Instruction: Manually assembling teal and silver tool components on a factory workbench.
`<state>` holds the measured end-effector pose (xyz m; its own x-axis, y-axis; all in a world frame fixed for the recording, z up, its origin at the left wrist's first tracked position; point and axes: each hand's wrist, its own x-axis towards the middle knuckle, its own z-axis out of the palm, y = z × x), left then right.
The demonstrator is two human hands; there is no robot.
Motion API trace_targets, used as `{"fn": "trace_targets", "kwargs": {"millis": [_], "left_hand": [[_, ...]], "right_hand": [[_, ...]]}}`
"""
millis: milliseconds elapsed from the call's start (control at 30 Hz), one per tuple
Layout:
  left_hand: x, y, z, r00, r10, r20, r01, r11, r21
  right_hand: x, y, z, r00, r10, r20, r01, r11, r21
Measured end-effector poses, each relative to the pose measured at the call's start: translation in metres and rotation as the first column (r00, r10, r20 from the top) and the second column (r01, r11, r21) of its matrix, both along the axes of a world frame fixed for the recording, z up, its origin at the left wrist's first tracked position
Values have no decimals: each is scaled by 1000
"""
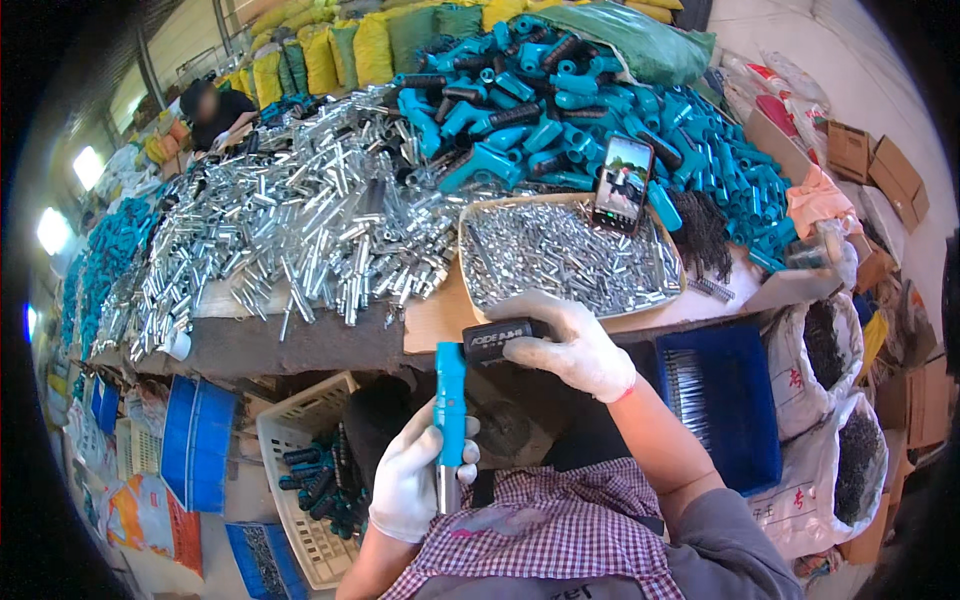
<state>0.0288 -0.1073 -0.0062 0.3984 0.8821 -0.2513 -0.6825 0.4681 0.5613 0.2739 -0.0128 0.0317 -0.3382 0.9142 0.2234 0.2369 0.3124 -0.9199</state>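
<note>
A teal tubular body (451, 395), already silver-tipped, is gripped by the left hand (405, 490), a black cylinder (488, 341) by the right hand (578, 352), their joining unclear.

I'm getting strong white glare (54, 231) at far left, glints off the metal tubes (318, 228), fisheye edges bending into black corners.

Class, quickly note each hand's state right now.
Left hand: closed, holding a teal tool body with a silver end.
Right hand: closed, gripping a black part by the body's upper end.
</note>
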Motion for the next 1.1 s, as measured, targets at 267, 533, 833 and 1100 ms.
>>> {"fn": "trace_targets", "kwargs": {"millis": [267,533,833,1100], "left_hand": [[16,-5,-13,981,-188,57,191,981,-42],[30,-2,2,914,-80,-399,169,966,195],[54,1,-9,612,96,-785,265,911,317],[69,6,-9,625,37,-780,300,911,283]], "right_hand": [[-1,-10,-20,984,169,-46,-163,980,114],[-21,-50,-32,999,-9,42,-9,916,400],[72,-52,-19,976,-181,117,124,916,382],[235,1,-71,137,-856,499,442,504,742]]}}
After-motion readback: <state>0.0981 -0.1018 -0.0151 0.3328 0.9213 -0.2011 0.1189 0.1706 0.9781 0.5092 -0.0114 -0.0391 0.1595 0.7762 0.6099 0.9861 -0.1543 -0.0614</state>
